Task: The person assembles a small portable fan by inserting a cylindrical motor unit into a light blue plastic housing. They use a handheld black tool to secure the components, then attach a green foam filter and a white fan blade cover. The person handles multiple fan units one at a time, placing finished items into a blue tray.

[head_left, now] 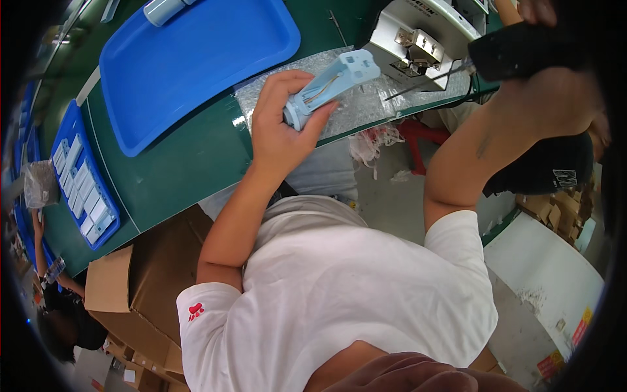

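Note:
My left hand [282, 127] is closed around the round base of a light blue plastic housing [349, 67]. The housing tilts up to the right, and thin wires show in its open side. My right hand [558, 98], partly blurred, is raised at the upper right around a black electric screwdriver [516, 52]. Its long thin bit points left and down, toward the housing but apart from it. Just beyond the bit stands a silver machine [424, 49] with a metal bracket on its front. Bubble wrap [359, 104] lies beneath the housing.
A large blue tray [196, 72] holds a white cylindrical part [163, 10] at its far edge. Farther left, another blue tray [112, 228] carries several pale blue pieces. A cardboard box [108, 281] stands below the green table [176, 179]. Other people are at the left and right.

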Available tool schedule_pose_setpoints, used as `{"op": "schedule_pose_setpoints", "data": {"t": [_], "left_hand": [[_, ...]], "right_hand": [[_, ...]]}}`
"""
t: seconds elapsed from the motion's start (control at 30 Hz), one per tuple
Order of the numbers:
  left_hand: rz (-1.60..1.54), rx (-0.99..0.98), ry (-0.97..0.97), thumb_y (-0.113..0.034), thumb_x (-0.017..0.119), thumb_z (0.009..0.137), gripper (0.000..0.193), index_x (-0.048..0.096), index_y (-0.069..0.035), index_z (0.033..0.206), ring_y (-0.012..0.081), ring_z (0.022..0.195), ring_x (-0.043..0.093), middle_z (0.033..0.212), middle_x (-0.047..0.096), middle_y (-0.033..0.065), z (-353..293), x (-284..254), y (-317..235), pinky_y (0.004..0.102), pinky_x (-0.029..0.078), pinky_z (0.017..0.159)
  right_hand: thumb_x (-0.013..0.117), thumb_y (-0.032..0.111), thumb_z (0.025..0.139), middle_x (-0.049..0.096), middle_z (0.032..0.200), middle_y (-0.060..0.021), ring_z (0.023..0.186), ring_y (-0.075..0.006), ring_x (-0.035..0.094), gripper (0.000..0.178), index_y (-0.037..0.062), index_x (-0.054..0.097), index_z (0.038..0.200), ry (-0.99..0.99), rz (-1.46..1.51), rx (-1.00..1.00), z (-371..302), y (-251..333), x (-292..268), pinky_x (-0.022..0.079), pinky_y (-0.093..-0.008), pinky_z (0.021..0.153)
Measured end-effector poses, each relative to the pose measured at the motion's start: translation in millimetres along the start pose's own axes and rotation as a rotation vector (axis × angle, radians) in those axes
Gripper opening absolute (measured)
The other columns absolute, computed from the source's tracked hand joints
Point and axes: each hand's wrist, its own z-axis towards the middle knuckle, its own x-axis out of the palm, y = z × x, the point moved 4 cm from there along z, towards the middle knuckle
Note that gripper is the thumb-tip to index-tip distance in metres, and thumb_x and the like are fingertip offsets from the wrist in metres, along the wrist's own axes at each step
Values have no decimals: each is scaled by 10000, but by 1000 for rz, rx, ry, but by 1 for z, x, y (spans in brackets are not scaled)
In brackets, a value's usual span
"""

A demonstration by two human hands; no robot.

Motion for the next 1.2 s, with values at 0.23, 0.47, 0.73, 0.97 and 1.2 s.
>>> {"op": "schedule_pose_setpoints", "data": {"t": [0.23, 0.47, 0.73, 0.97, 1.2], "left_hand": [[-2, 27, 3, -30, 851, 760, 363, 651, -17, 1063, 249, 1015, 649, 1148, 654, 136, -2, 2, -1, 334, 517, 863], [-27, 53, -14, -59, 871, 750, 357, 675, -30, 1048, 260, 984, 662, 1113, 668, 128, -2, 2, 0, 339, 528, 825], [-8, 28, -5, -88, 879, 747, 366, 681, -47, 1052, 245, 977, 671, 1088, 677, 112, -1, 1, 0, 327, 534, 814], [-6, 0, -5, -104, 881, 747, 363, 677, -57, 1044, 245, 963, 674, 1081, 682, 104, 0, 0, 0, 327, 535, 808], [4, 54, -37, -187, 898, 724, 393, 667, -82, 1025, 284, 896, 673, 1058, 657, 85, 0, 2, 5, 356, 553, 717]], "right_hand": [[544, 412, 938, 599, 932, -136, 784, -217, 568, 481, -46, 600, 1075, 22, 128, 90, -24, 10, 17, 494, -363, 735], [535, 416, 943, 597, 929, -140, 784, -223, 569, 490, -52, 599, 1071, 42, 153, 109, -26, 1, 29, 497, -369, 739], [524, 421, 947, 596, 926, -145, 784, -229, 570, 500, -59, 599, 1066, 63, 186, 127, -34, -2, 38, 500, -375, 744], [515, 426, 951, 595, 923, -149, 784, -235, 571, 510, -65, 599, 1062, 72, 196, 125, -32, -2, 38, 503, -381, 748], [505, 430, 956, 594, 920, -153, 783, -241, 571, 519, -71, 598, 1058, 84, 208, 137, -35, -6, 38, 506, -387, 752]]}}
